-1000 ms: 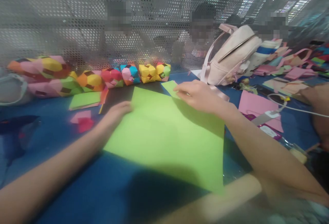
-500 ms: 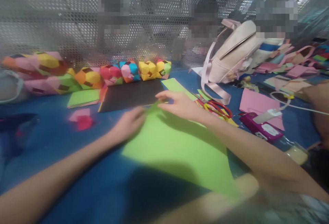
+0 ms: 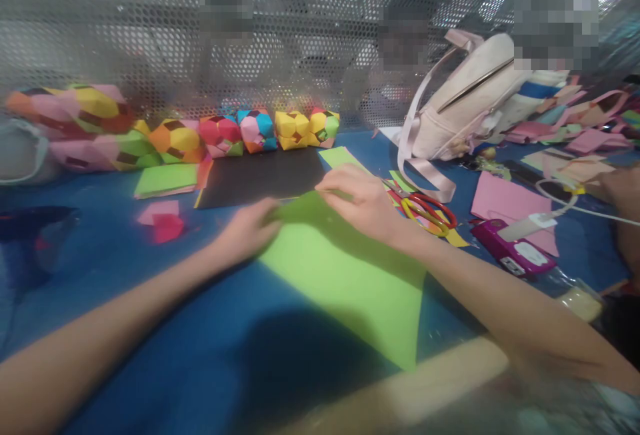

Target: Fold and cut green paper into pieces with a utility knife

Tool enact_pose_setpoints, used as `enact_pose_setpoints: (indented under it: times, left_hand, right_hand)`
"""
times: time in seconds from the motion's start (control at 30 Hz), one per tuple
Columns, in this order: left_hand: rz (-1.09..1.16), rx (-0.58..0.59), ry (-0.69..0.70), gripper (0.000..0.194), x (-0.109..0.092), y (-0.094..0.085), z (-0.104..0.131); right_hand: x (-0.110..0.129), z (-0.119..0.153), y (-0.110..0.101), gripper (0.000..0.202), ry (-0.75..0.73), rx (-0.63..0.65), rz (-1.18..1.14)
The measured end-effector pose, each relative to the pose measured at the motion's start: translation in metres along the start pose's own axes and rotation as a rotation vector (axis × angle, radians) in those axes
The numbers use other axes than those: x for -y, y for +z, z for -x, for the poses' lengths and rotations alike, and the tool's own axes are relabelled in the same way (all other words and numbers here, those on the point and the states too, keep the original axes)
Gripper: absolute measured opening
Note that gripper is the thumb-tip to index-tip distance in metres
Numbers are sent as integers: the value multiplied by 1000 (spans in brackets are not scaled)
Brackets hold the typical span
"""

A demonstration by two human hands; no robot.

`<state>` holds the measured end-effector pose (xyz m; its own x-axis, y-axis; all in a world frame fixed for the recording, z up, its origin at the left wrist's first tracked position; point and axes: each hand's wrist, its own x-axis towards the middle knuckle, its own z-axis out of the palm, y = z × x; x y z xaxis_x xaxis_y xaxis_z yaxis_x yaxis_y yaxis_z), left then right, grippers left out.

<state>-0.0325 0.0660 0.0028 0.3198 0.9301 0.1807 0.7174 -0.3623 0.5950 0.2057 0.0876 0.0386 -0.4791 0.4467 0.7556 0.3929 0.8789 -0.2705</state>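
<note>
On my left, the left hand (image 3: pixel 253 227) pinches the near-left edge of the green sheet (image 3: pixel 345 275) above the blue table (image 3: pixel 200 328). Right of it, the right hand (image 3: pixel 363 205) grips the sheet's far edge, fingertips together, left of the red-handled scissors (image 3: pixel 423 210).

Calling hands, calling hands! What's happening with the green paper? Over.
Left hand, right hand: both on green paper. Scissors close by right hand, off the paper.

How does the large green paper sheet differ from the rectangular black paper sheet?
Left hand and right hand hold the large green sheet; the black sheet lies untouched. The green sheet points a corner toward the camera; the black sheet's near edge runs crosswise. Both are paper.
</note>
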Motion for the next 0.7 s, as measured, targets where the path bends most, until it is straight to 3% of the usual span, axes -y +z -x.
enact_pose_setpoints:
  times: [0.2,0.33,0.47,0.7]
  left_hand:
    - [7,74,-2,20,14,-15,-4]
    - [49,220,-4,22,23,-34,-8]
    - [85,403,-3,23,31,-50,-11]
    - [54,533,-36,14,28,-67,-10]
  right_hand:
    - [22,13,0,20,-258,123,149]
    - [35,30,5,25,-432,200,142]
    - [35,50,6,23,-436,242,97]
    - [32,70,4,20,-382,251,37]
